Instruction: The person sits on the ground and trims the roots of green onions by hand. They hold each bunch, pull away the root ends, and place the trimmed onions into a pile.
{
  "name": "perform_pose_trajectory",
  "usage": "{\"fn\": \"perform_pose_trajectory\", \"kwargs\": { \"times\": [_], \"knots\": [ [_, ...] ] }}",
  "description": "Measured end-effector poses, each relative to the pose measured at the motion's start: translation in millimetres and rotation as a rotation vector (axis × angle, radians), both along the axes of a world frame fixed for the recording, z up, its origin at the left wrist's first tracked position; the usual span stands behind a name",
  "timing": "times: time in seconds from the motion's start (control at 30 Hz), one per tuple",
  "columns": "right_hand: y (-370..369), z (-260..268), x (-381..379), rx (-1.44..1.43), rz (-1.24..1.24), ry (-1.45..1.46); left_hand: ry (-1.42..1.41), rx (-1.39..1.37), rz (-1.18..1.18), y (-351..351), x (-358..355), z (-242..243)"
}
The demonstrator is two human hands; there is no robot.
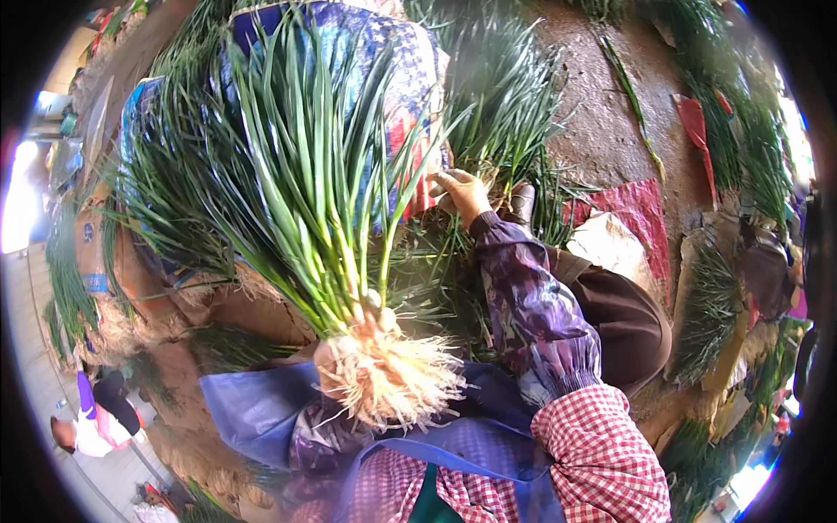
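Observation:
A bunch of green onions (320,216) with white bulbs and pale hanging roots rises up in front of my chest. My left hand (333,366) is at the bulb end, mostly hidden behind the bulbs and roots, with its fingers closed around the bunch. Out to the right of the leaves, my right hand (464,193) reaches forward beside a patterned blue and red cloth (412,137); its fingers are bent near the leaf edge, and whether they pinch anything is not clear. Below the roots lies a blue plastic apron (255,408) over my lap.
More green onions (510,104) lie ahead, and others (176,196) are heaped at the left. A red sheet (637,209) and pale scrap (608,245) rest on the wet floor (601,124). Another person (98,418) is at the lower left.

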State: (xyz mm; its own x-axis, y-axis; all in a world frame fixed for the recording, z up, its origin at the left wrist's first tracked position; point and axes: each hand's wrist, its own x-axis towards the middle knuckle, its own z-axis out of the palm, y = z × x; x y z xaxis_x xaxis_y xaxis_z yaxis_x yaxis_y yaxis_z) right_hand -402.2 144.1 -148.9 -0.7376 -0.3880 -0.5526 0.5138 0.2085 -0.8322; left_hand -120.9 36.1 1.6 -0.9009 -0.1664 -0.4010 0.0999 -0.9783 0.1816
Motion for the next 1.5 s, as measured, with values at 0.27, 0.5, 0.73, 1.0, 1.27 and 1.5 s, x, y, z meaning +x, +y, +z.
{"fn": "perform_pose_trajectory", "kwargs": {
  "times": [0.27, 0.5, 0.73, 1.0, 1.27, 1.5],
  "knots": [
    [-27, 49, 99, -0.223, 0.114, -0.195, 0.335, 0.067, 0.015, -50, 3, 46],
    [-25, 141, 160, -0.724, 0.729, -0.276, 0.453, 0.131, -0.036, -51, 22, 57],
    [2, 147, 154, 0.110, 0.733, 0.392, 0.544, 0.163, -0.108, -51, 59, 94],
    [-39, 211, 189, -0.550, 0.914, 0.392, 0.476, 0.032, -0.164, -46, 77, 91],
    [54, 146, 125, 0.070, 0.746, 0.572, 0.582, -0.097, -0.080, -54, 73, 75],
    [3, 183, 239, -0.880, 1.208, 0.392, 0.686, 0.026, -0.358, -76, 77, 71]
  ]
}}
